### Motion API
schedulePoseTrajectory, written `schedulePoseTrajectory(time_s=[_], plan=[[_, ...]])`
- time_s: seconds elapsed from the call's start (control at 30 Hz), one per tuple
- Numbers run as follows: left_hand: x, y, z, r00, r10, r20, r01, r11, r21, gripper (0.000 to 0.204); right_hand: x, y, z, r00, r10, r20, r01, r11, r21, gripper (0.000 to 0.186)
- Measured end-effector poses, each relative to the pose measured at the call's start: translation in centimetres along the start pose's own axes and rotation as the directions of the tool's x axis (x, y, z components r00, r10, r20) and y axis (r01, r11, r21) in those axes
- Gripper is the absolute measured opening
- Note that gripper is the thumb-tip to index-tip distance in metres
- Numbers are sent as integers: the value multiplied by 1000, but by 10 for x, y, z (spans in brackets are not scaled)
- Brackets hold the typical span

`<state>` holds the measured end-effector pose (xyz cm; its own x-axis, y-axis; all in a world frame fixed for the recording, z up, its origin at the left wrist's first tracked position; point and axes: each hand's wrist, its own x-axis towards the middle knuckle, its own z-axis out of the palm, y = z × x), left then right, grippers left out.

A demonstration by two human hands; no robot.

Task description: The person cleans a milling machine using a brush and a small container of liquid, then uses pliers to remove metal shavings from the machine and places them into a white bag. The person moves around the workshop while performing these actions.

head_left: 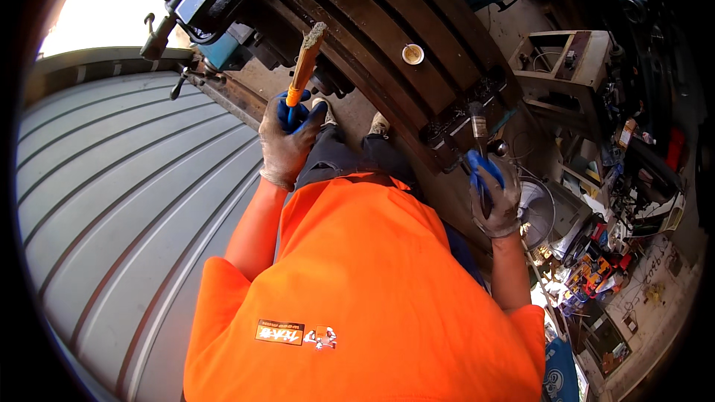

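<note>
My left hand (287,141), in a grey and blue glove, grips a brush (307,59) with an orange-brown handle and pale bristles, held upright in front of the machine's left end. My right hand (497,197), gloved the same way, holds a blue-handled tool (478,125). Its dark tip points up at the near edge of a dark slotted machine table (387,22). A small round white cup (412,53) sits in one of the table's slots. My orange shirt fills the lower middle.
A grey ribbed roller door (126,201) covers the left side. Blue machine parts and handles (201,0) hang at the table's left end. On the right are a round fan (538,212), a metal stand (570,56) and a cluttered bench (603,268).
</note>
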<state>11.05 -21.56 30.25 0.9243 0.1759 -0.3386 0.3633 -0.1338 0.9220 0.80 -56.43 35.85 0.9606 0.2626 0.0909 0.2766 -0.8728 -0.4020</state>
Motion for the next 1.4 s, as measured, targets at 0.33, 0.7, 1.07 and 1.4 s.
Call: schedulePoseTrajectory(time_s=[0.33, 0.7, 1.07, 1.4], plan=[[-2, -3, -6, 999, 29, -36, -31, 997, -71, 33, 19, -2, -18, 998, 0, -65, 14, 977, 211, 40], [4, -32, -39, 953, 232, -193, -223, 973, 64, 26, 153, -58, 4, 975, 217, -38, -95, 569, 817, 31], [7, -34, -65, 940, 208, -271, -204, 978, 45, 26, 358, -130, 61, 983, -142, 115, 104, 951, 293, 31], [16, -20, -66, 938, 235, -255, -214, 971, 107, 29, 202, -84, 7, 946, -173, 273, 57, 921, 386, 25]])
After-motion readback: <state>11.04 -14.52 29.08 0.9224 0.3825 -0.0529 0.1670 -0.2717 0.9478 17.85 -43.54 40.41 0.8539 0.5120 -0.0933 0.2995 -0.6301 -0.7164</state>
